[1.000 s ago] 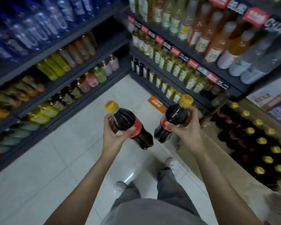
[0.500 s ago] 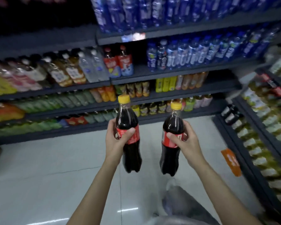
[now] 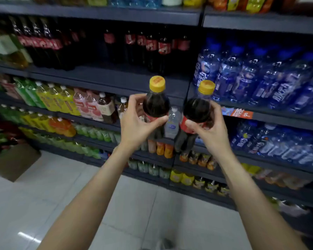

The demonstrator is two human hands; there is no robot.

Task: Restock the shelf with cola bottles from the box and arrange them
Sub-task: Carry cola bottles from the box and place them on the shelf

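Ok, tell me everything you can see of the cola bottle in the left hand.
The clear plastic cola bottle with the yellow screw cap is full of dark liquid and wears a red label band around its middle. It is capped, roughly upright and held in the air before the shelves. The left hand grips it at the label, thumb across the front. It is apart from the other held bottle.

Two upright yellow-capped, red-labelled cola bottles, left one point(image 3: 156, 105) and right one point(image 3: 197, 112), side by side before the cola shelf point(image 3: 105, 76).
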